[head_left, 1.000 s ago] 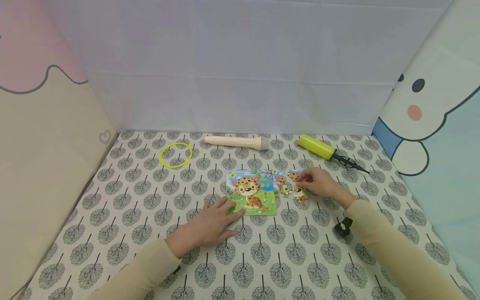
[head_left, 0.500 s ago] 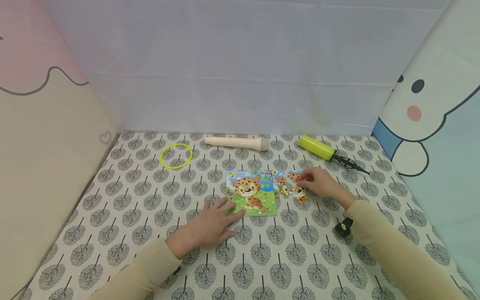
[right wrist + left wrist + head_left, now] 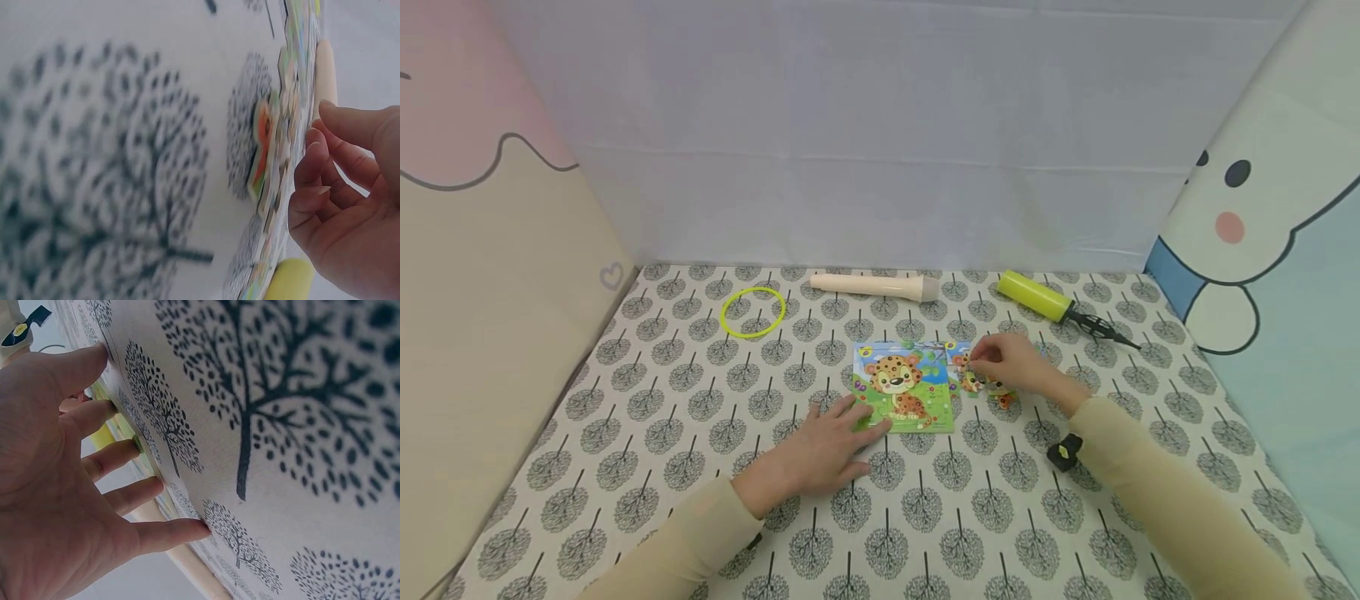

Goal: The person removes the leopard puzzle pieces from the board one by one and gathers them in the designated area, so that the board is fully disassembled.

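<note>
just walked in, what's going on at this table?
Someone is working with a leopard puzzle. Their left hand rests its fingertips on the near left corner of the board. Their right hand is over the loose pieces beside the board; whether it pinches one isn't clear. Farther back, a ring, a pale stick and a pump lie untouched.

A table point(image 3: 925, 533) under tree-print cloth, filling the frame's lower half.
On it lie a leopard puzzle point(image 3: 925, 396) near the centre, loose pieces point(image 3: 970, 382) just right of it, a yellow ring point(image 3: 747, 336) left of centre, a pale tube point(image 3: 865, 284) above centre and a yellow-and-black pump point(image 3: 1037, 295) to the right.
</note>
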A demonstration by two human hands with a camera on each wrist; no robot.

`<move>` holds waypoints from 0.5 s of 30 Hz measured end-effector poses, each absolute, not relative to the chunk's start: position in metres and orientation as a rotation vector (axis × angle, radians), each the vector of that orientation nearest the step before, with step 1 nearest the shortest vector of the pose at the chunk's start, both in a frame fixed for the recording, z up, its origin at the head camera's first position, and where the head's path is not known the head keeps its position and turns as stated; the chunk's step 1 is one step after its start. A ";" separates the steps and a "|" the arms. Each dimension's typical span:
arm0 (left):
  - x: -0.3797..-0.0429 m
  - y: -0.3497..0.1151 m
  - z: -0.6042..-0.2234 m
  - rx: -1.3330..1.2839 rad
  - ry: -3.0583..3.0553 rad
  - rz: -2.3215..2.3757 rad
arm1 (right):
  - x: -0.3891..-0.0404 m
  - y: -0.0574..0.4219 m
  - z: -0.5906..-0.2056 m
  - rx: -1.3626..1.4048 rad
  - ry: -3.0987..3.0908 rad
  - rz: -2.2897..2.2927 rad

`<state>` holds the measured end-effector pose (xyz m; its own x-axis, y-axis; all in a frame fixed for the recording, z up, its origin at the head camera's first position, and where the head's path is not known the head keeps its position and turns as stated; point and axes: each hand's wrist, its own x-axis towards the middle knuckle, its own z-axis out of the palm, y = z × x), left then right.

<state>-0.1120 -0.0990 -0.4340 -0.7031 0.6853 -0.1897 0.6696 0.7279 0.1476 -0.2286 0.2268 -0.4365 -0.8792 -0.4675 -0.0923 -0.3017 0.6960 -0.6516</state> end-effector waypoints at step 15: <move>-0.114 -0.099 -0.435 1.069 2.698 0.079 | -0.228 0.177 -0.441 -0.760 2.658 -0.879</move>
